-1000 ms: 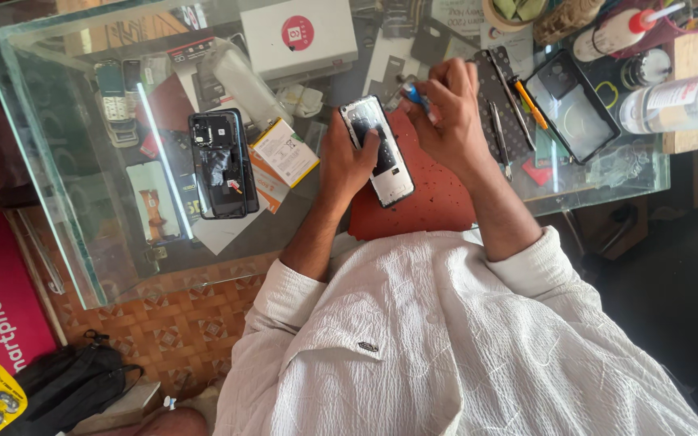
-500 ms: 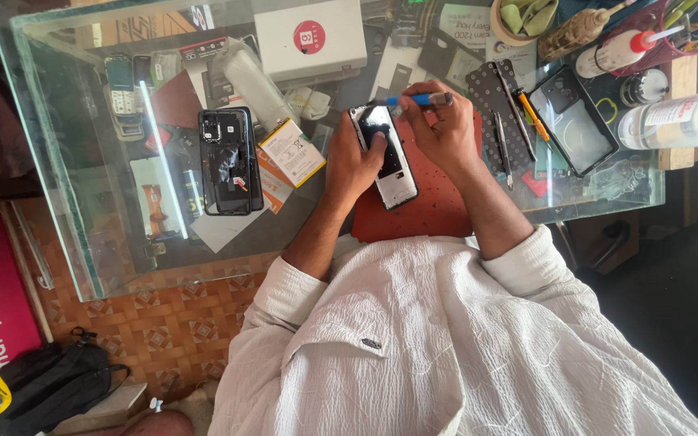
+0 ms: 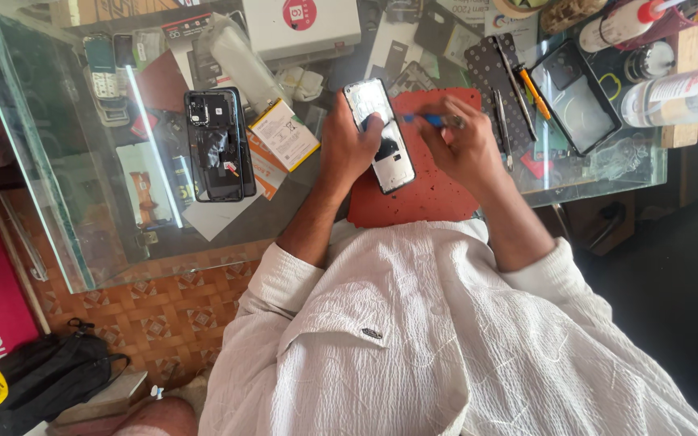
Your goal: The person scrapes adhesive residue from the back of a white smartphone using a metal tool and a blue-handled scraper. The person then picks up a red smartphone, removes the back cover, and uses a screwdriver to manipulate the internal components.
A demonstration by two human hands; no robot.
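A clear glass-topped table (image 3: 82, 202) fills the upper part of the frame, and a person in a white crinkled shirt (image 3: 446, 339) takes up the lower middle. On the glass at upper centre lies a red rectangular work mat (image 3: 438, 190). To its left, at upper left of centre, rests a black opened phone with its inner parts showing (image 3: 218, 145), and just right of that a white and orange flat battery pack (image 3: 284, 133).

Over the mat, the left hand (image 3: 347, 145) is clamped around a white-backed phone with its rear uppermost (image 3: 381, 133), thumb pressed on its face; the phone tilts from upper left to lower right. The right hand (image 3: 466, 149) is closed on a small blue-handled tool (image 3: 426, 119), tip pointing left towards the phone's upper edge.

Compared with half a second earlier, the tool has dropped from above the phone's top end to beside it, and the phone sits slightly lower over the mat.
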